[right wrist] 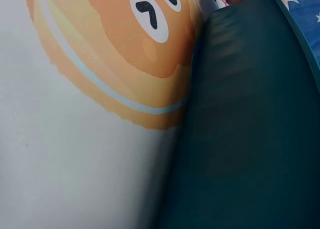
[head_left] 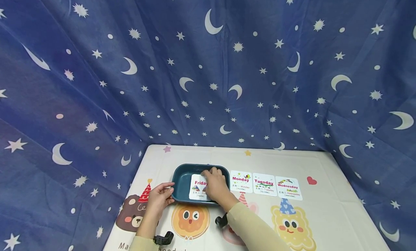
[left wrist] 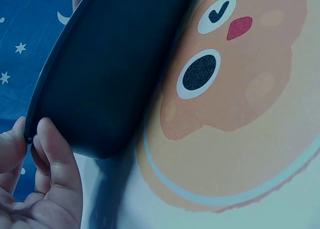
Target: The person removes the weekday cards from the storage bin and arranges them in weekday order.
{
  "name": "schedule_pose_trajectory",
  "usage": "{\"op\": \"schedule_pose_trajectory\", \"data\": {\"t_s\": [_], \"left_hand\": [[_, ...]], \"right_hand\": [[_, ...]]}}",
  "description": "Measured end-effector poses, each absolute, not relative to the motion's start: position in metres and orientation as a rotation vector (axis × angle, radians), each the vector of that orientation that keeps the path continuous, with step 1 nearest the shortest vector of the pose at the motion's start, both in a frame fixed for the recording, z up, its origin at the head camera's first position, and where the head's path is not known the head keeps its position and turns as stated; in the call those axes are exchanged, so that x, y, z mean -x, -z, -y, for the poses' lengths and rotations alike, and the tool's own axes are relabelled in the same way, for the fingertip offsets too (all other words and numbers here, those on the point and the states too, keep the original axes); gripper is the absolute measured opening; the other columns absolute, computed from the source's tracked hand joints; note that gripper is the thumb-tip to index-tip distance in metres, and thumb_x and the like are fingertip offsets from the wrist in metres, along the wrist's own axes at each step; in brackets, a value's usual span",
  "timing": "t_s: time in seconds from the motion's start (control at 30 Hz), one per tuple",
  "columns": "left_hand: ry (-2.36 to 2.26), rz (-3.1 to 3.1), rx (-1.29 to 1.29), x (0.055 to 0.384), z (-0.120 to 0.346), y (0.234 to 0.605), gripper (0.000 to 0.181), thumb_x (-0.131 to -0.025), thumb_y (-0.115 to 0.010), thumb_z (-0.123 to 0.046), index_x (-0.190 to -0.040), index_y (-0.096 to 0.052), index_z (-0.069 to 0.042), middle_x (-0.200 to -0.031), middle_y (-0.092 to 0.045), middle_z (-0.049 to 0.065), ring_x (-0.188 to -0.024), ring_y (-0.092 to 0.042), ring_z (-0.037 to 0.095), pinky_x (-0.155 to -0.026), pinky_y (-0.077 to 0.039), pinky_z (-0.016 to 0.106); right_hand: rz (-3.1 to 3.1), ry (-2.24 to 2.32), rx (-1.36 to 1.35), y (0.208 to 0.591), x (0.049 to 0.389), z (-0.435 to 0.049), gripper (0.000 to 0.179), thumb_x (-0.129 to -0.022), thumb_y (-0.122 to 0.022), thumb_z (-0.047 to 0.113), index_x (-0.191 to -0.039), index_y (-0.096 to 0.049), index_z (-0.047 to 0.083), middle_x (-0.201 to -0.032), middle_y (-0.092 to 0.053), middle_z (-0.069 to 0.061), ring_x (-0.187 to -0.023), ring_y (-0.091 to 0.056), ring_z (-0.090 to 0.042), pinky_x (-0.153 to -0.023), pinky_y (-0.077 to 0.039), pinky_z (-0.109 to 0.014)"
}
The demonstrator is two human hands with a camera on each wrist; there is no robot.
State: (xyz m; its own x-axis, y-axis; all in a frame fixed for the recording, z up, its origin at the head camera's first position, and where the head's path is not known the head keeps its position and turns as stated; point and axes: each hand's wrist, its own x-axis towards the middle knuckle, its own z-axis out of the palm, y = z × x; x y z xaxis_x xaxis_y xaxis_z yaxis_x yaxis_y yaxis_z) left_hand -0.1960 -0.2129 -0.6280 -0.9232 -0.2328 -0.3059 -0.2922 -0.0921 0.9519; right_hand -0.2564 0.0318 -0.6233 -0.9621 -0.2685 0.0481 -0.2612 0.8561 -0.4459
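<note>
A dark teal tray (head_left: 182,186) sits on the table, and a white card printed "Friday" (head_left: 196,193) is inside it. My left hand (head_left: 160,198) pinches the tray's left rim between thumb and fingers, seen close in the left wrist view. Over the right part of the tray, my right hand (head_left: 217,184) reaches in with bent fingers and covers the Friday card's right side. Whether those fingertips grip the card is hidden. Beside the tray on its right, the Monday card (head_left: 241,182), Tuesday card (head_left: 264,184) and Wednesday card (head_left: 288,188) lie in a row.
A white tablecloth (head_left: 331,215) with cartoon prints covers the table. Blue curtain (head_left: 208,81) with moons and stars hangs behind and along the sides. Each wrist wears a black camera band, such as the left band (head_left: 164,239).
</note>
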Motion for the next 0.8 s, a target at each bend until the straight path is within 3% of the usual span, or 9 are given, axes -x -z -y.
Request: {"op": "schedule_pose_trajectory", "data": {"t_s": [0.17,0.27,0.53,0.8], "left_hand": [[-2.214,-2.079,0.612,0.1954,0.2133,0.6273,0.032,-0.102,-0.07,-0.001,-0.134,-0.07,0.003,-0.087,-0.064,0.008,-0.069,-0.06,0.015,-0.061,-0.061,0.025],[-2.213,-2.082,0.609,0.1949,0.2134,0.6269,0.033,-0.102,-0.07,-0.002,-0.134,-0.07,0.003,-0.088,-0.064,0.008,-0.07,-0.061,0.015,-0.061,-0.061,0.025],[-2.216,-2.087,0.604,0.1958,0.2136,0.6292,0.032,-0.102,-0.07,-0.002,-0.134,-0.07,0.003,-0.087,-0.064,0.007,-0.069,-0.061,0.015,-0.061,-0.061,0.025],[-2.226,-2.074,0.605,0.1967,0.2134,0.6304,0.031,-0.102,-0.069,0.0,-0.133,-0.07,0.003,-0.085,-0.063,0.004,-0.069,-0.06,0.014,-0.061,-0.061,0.025]], "right_hand": [[-3.008,0.818,0.404,0.6209,0.2575,-0.033,0.042,-0.091,-0.08,0.005,-0.128,-0.075,0.023,-0.107,-0.061,-0.001,-0.095,-0.051,-0.016,-0.085,-0.052,-0.035],[-3.007,0.861,0.38,0.6198,0.2577,-0.0335,0.037,-0.092,-0.081,0.006,-0.125,-0.076,0.023,-0.106,-0.066,-0.001,-0.098,-0.058,-0.017,-0.091,-0.057,-0.037],[-3.025,0.927,0.334,0.62,0.2569,-0.0338,0.029,-0.093,-0.082,0.009,-0.12,-0.078,0.02,-0.121,-0.077,-0.005,-0.115,-0.07,-0.025,-0.108,-0.058,-0.05],[-3.104,0.915,0.34,0.6197,0.2579,-0.0337,0.027,-0.09,-0.085,0.01,-0.115,-0.08,0.02,-0.109,-0.074,0.0,-0.101,-0.064,-0.017,-0.096,-0.058,-0.041]]}}
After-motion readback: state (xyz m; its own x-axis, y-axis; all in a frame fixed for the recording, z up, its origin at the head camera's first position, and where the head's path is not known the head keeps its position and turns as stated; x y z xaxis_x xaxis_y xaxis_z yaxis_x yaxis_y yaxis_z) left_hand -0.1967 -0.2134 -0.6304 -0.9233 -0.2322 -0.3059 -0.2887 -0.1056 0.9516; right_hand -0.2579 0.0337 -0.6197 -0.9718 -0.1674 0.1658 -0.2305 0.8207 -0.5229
